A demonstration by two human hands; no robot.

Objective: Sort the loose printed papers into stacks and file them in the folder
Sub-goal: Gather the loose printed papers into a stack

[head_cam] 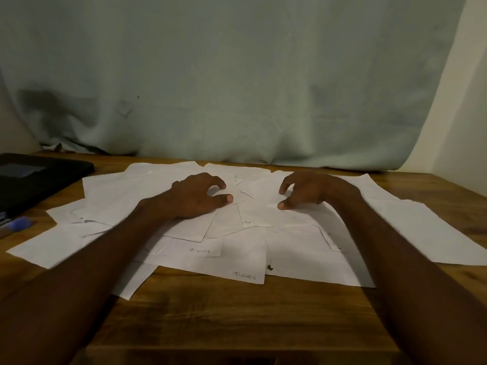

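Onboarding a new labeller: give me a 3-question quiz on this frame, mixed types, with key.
1. True or false: the papers already lie in neat separate stacks on the table.
2. Multiple choice: where is the black folder? A) far left of the table, closed, B) under the right hand, C) open in the middle of the papers.
3. Short answer: what are the left hand and right hand doing?

Key
1. False: they are spread loose and overlapping.
2. A.
3. Both rest over the middle of the paper spread, fingers curled, fingertips at the sheets; no sheet is lifted. Whether either grip pinches a sheet cannot be told.
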